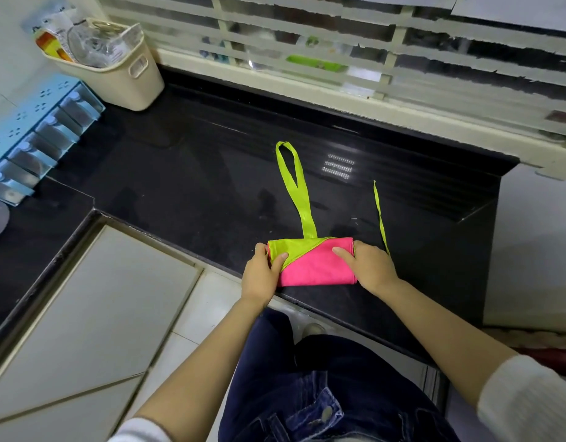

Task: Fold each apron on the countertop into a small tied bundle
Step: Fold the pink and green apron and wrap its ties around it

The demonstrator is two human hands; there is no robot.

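Black counter (179,173) carries a rolled pink-green apron (316,266) — left hand (262,275) grips its left end, right hand (371,266) its right end — loop (291,183) and tie (381,218) lie loose.

A pink apron (318,266) (lime-trimmed, folded small) is lying near the countertop's (186,173) front edge, straps trailing away.

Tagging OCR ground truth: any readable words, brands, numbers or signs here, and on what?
No text can be read.
packets in the cream basket: printed, too blurred to read.
jeans button: any marking too small to read.
apron: no text shows.
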